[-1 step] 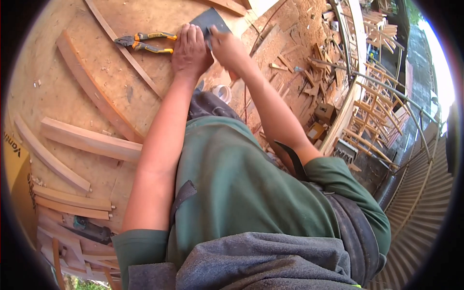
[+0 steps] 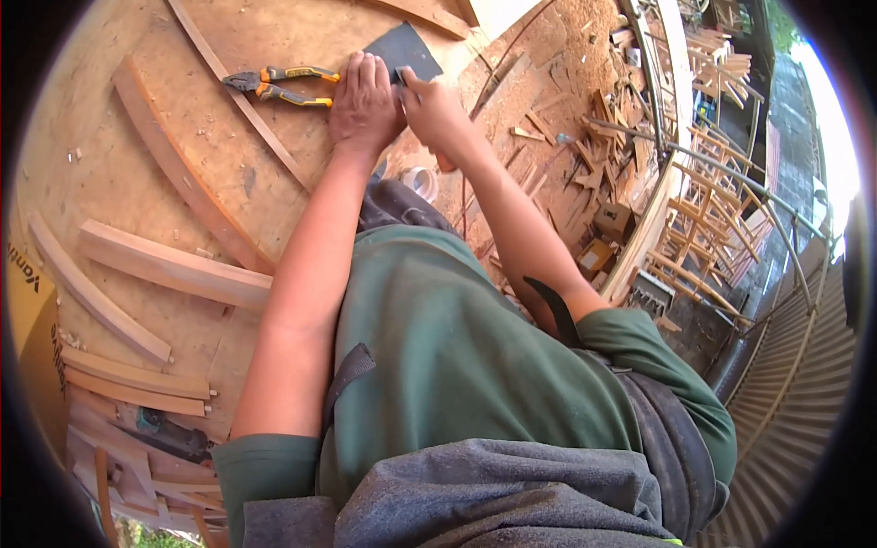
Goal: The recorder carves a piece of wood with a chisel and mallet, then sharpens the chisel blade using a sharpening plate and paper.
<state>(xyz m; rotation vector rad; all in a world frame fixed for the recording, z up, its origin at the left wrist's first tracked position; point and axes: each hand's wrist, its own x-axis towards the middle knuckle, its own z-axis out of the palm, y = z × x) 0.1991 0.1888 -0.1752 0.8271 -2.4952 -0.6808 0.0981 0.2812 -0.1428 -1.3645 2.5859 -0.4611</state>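
A dark grey, flat sheet [image 2: 407, 50] lies on the wooden work surface near the top of the view. My left hand [image 2: 365, 110] rests palm-down over the sheet's near-left part, fingers stretched out. Close beside it my right hand [image 2: 437, 114] is closed around a slim tool, its thumb over the sheet. Only an orange end [image 2: 445, 163] of this tool shows below the fist; the rest is mostly hidden, so its kind is unclear. Combination pliers [image 2: 262, 84] with yellow-and-black handles lie just left of my left hand, handles spread, untouched.
Curved wooden pieces [image 2: 178, 164] lie across the surface on the left, with a power tool [image 2: 174, 436] at lower left. A white roll-like ring [image 2: 421, 183] sits below my hands. Offcuts [image 2: 594, 155] and sawdust cover the ground at right, beside stacked wooden frames [image 2: 708, 196].
My right hand has shifted slightly down and looks less blurred, still gripping the tool. The whole view has moved a little; my left hand stays on the sheet.
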